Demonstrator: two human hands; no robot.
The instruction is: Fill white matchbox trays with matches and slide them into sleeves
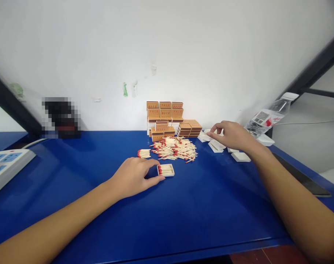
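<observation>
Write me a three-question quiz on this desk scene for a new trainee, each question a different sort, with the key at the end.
1. True or false: the right hand is gripping the bottle.
2. Pick one: the heads of the loose matches are A) green, B) red, C) blue.
3. Short answer: which hand has its finger and thumb at the small tray with matches in it?

Key: 1. False; it is at the other white trays. 2. B. 3. The left hand.
</observation>
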